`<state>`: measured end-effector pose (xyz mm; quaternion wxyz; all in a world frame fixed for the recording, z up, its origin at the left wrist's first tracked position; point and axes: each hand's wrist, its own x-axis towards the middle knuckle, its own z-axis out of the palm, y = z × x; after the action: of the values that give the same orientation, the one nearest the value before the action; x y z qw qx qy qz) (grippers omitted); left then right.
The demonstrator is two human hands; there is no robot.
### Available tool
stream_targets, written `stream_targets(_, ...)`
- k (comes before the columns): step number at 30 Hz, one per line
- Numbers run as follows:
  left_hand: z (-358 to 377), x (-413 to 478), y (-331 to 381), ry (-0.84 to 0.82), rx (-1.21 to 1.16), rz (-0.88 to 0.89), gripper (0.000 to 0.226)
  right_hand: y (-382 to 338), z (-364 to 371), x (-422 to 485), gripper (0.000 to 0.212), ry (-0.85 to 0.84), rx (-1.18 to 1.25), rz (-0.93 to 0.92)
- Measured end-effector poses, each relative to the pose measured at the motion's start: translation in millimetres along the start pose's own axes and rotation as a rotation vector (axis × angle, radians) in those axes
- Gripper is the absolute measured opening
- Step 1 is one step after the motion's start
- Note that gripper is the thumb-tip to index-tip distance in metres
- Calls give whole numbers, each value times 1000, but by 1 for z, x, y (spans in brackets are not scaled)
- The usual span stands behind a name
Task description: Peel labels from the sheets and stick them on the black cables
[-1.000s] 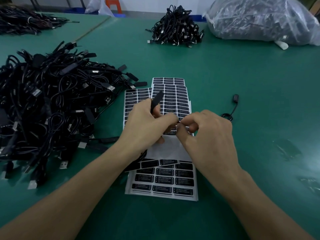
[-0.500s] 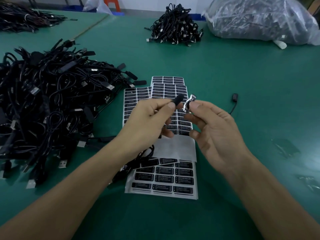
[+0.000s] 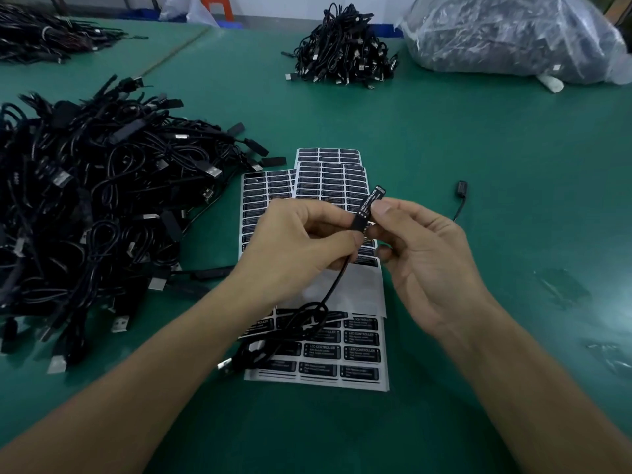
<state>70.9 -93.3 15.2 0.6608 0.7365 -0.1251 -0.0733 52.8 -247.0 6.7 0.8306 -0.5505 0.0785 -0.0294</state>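
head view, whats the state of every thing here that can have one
held cable: lifted, controller end pinched between both hands, tail coiled on near sheet
label: laid along the controller end, text up
left hand: grips held cable
right hand: pinches controller end, thumb on label
near sheet: upper rows peeled bare
cable pile: loose heap
lone cable: lying untouched

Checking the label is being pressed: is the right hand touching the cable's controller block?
Touching. The head view shows the thumb of the right hand against the labelled controller block, which the left hand pinches.

Cable pile [image 3: 85, 206] cut off left; bag [image 3: 513, 35] contents blurred.
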Motion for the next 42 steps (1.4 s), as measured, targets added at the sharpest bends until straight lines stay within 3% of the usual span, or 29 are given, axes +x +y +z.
stream_targets(11, -2, 1, -5, -55, -37, -2, 13, -1, -1, -2, 3, -2, -122, -73)
stream_targets(15, -1, 1, -6, -75, -90, -8, 15, 0, -3, -1, 20, 3, -168, -115)
stream_targets(42, -4, 2, -9, -76, -206, -51, 19, 8, -4, 3, 20, -7, -181, -198)
